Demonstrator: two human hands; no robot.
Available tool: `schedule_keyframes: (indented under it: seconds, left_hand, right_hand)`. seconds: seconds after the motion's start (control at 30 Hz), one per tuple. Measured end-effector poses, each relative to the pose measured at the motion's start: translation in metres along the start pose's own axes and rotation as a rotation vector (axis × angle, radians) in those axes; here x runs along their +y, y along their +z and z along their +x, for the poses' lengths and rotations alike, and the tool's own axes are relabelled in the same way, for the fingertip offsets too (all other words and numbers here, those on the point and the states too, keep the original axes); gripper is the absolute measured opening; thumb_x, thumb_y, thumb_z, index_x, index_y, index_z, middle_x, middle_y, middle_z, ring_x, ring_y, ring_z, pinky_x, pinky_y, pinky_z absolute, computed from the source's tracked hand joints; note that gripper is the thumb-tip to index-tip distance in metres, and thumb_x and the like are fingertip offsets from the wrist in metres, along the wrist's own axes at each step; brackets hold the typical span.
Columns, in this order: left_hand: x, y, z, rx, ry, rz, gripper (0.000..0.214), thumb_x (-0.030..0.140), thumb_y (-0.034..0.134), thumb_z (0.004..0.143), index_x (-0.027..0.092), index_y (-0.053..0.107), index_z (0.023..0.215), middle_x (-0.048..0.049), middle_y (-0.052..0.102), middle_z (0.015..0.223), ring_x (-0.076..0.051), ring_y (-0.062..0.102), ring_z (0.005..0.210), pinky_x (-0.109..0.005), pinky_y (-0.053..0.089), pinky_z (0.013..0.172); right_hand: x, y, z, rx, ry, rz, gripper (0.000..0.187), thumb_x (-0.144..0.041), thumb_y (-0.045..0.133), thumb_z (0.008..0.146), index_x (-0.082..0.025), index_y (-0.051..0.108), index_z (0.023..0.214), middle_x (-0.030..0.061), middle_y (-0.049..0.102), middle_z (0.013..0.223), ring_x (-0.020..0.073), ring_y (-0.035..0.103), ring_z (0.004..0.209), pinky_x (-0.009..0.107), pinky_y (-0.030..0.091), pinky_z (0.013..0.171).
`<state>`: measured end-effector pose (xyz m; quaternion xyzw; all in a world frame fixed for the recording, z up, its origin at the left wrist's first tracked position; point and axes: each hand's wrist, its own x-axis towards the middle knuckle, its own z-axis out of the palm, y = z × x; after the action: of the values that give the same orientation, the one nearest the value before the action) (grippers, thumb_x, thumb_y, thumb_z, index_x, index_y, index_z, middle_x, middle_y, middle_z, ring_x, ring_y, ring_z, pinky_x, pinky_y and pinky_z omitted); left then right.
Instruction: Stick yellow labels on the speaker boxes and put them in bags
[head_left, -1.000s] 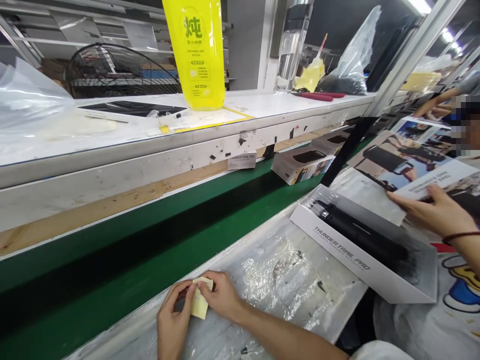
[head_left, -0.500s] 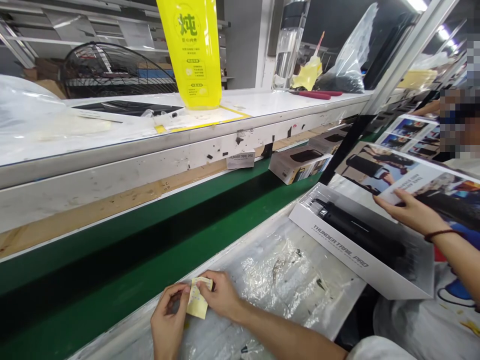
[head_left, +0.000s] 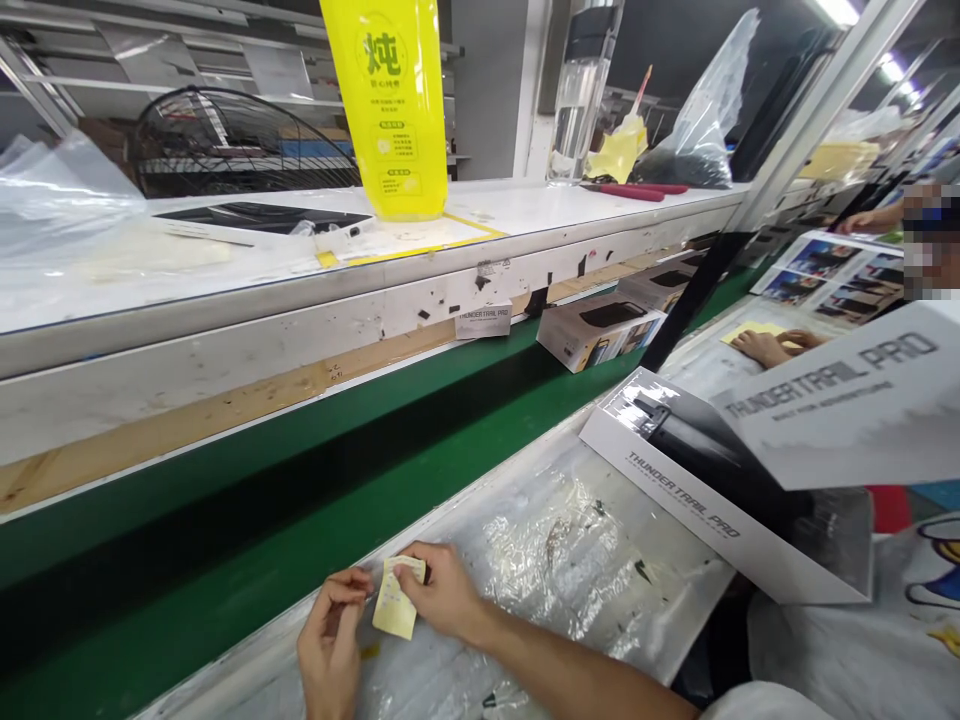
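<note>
A small pale yellow slip of paper (head_left: pixel 395 604) with rows of tiny marks is pinched between the thumb and fingers of my right hand (head_left: pixel 444 590). Just to its left, apart from the slip, is my left hand (head_left: pixel 332 640). Its fingers are curled with the tips together; whatever they hold, if anything, is too small to make out. Both hands are over the plastic-covered worktop (head_left: pixel 551 560), close to its edge by the green belt (head_left: pixel 300 500). A small yellow piece (head_left: pixel 370 651) lies under the left hand.
At right, an open speaker box (head_left: pixel 679 495) stands beneath a tilted printed cover (head_left: pixel 847 390). A co-worker's hand (head_left: pixel 761 348) is farther back. Boxes (head_left: pixel 596 330) sit on the belt. The shelf (head_left: pixel 247 290) above bears a yellow bag (head_left: pixel 390 120), a bottle (head_left: pixel 577 110) and red-handled pliers (head_left: pixel 634 190).
My left fingers have moved slightly left, off the slip; my right hand stays put. At right, the co-worker's printed cover has turned and come over the open speaker box.
</note>
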<state>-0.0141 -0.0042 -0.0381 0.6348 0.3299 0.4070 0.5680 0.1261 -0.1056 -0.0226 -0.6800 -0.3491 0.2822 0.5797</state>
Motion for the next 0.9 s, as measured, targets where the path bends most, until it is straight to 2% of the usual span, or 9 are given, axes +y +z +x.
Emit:
schedule_keyframes:
  seconds: [0.1, 0.27, 0.4, 0.5, 0.57, 0.67, 0.77, 0.83, 0.9]
  left_hand:
    - [0.000, -0.001, -0.001, 0.002, -0.008, -0.002, 0.026, 0.034, 0.068, 0.087, 0.021, 0.058, 0.067, -0.0045, 0.066, 0.094, -0.021, 0.062, 0.083, -0.033, 0.051, 0.076]
    - [0.006, 0.000, -0.001, 0.008, 0.001, -0.026, 0.026, 0.031, 0.064, 0.085, 0.021, 0.056, 0.063, -0.0053, 0.065, 0.089, -0.025, 0.060, 0.086, -0.035, 0.049, 0.076]
    - [0.007, 0.001, -0.002, 0.009, -0.016, -0.037, 0.023, 0.028, 0.062, 0.085, 0.022, 0.057, 0.064, -0.0047, 0.065, 0.091, -0.025, 0.060, 0.087, -0.035, 0.047, 0.076]
    - [0.007, 0.001, -0.002, 0.023, -0.025, -0.038, 0.024, 0.026, 0.065, 0.084, 0.021, 0.054, 0.063, -0.0036, 0.064, 0.091, -0.023, 0.060, 0.084, -0.034, 0.048, 0.077]
    - [0.007, 0.002, -0.001, 0.031, -0.041, -0.046, 0.024, 0.029, 0.069, 0.083, 0.021, 0.055, 0.065, -0.0032, 0.065, 0.092, -0.021, 0.060, 0.079, -0.034, 0.049, 0.076]
    - [0.012, 0.005, 0.002, 0.015, -0.061, -0.073, 0.024, 0.038, 0.075, 0.082, 0.021, 0.062, 0.070, -0.0050, 0.066, 0.096, -0.020, 0.063, 0.078, -0.033, 0.053, 0.074]
    - [0.017, 0.011, 0.003, -0.016, -0.100, -0.118, 0.030, 0.045, 0.081, 0.078, 0.021, 0.065, 0.077, -0.0075, 0.069, 0.100, -0.025, 0.068, 0.090, -0.033, 0.056, 0.078]
    - [0.020, 0.016, 0.002, -0.043, -0.157, -0.151, 0.034, 0.046, 0.086, 0.075, 0.022, 0.067, 0.090, -0.0077, 0.071, 0.100, -0.026, 0.070, 0.094, -0.034, 0.058, 0.080]
    - [0.020, 0.020, 0.001, -0.086, -0.235, -0.165, 0.041, 0.047, 0.088, 0.074, 0.021, 0.068, 0.098, -0.0071, 0.073, 0.095, -0.025, 0.071, 0.088, -0.032, 0.059, 0.075]
  right_hand:
    - [0.002, 0.001, 0.000, -0.002, -0.001, -0.008, 0.020, -0.029, 0.061, 0.090, -0.018, 0.077, 0.089, -0.0019, 0.069, 0.071, 0.0109, 0.057, 0.061, 0.020, 0.039, 0.055]
    - [0.004, 0.002, 0.000, 0.000, 0.002, -0.025, 0.022, -0.033, 0.060, 0.090, -0.019, 0.077, 0.088, -0.0013, 0.071, 0.072, 0.0127, 0.060, 0.062, 0.022, 0.042, 0.056]
    - [-0.002, -0.003, -0.001, -0.025, 0.020, -0.032, 0.022, -0.044, 0.060, 0.090, -0.030, 0.077, 0.088, -0.0016, 0.074, 0.074, 0.0199, 0.068, 0.067, 0.029, 0.050, 0.058]
    - [-0.010, -0.009, -0.005, -0.058, 0.039, -0.035, 0.025, -0.050, 0.054, 0.094, -0.039, 0.077, 0.093, 0.0033, 0.078, 0.083, 0.0255, 0.074, 0.077, 0.035, 0.055, 0.065]
    - [-0.015, -0.011, -0.006, -0.071, 0.054, -0.036, 0.027, -0.050, 0.051, 0.096, -0.041, 0.077, 0.095, 0.0067, 0.078, 0.087, 0.0276, 0.075, 0.081, 0.038, 0.057, 0.069]
    - [-0.015, -0.009, -0.006, -0.082, 0.069, -0.023, 0.025, -0.048, 0.053, 0.095, -0.038, 0.077, 0.094, 0.0065, 0.078, 0.086, 0.0269, 0.074, 0.079, 0.038, 0.056, 0.068]
    - [-0.013, -0.006, -0.003, -0.098, 0.070, 0.001, 0.022, -0.042, 0.058, 0.091, -0.029, 0.076, 0.090, 0.0027, 0.077, 0.080, 0.0225, 0.070, 0.071, 0.033, 0.053, 0.062]
    - [-0.012, -0.005, -0.001, -0.115, 0.060, 0.011, 0.022, -0.038, 0.061, 0.089, -0.022, 0.076, 0.087, 0.0009, 0.074, 0.076, 0.0187, 0.067, 0.068, 0.029, 0.050, 0.060]
    - [-0.013, -0.006, 0.000, -0.134, 0.047, 0.011, 0.022, -0.036, 0.062, 0.088, -0.018, 0.076, 0.085, 0.0006, 0.073, 0.075, 0.0155, 0.064, 0.067, 0.025, 0.047, 0.060]
